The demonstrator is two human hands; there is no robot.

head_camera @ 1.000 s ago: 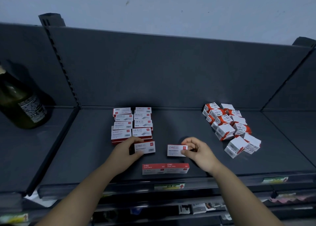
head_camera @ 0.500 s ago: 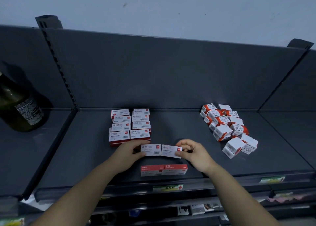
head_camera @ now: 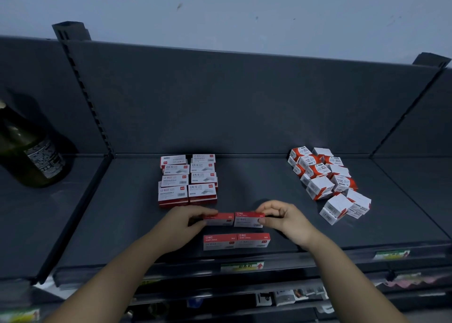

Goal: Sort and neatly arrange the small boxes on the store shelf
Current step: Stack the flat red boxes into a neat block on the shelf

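Observation:
On the dark grey shelf [head_camera: 127,224], my left hand [head_camera: 183,222] grips a red-and-white staple box [head_camera: 221,218]. My right hand [head_camera: 281,218] grips a second staple box [head_camera: 248,220]. The two boxes are side by side, touching end to end, tipped so their red sides show. In front of them a pair of staple boxes [head_camera: 236,241] lies in a row near the shelf's front edge. Behind stands a neat two-column block of staple boxes [head_camera: 188,179]. A loose heap of orange-and-white paper-clip boxes [head_camera: 327,183] lies at the right.
A dark green bottle [head_camera: 31,156] lies on the neighbouring shelf section at the left. The grey back panel [head_camera: 232,102] rises behind the boxes. Price labels [head_camera: 242,266] run along the front rail. Lower shelves with small goods show below.
Both hands have slid their boxes together from apart until they meet, then tipped them up so the red sides face me. The camera has shifted slightly.

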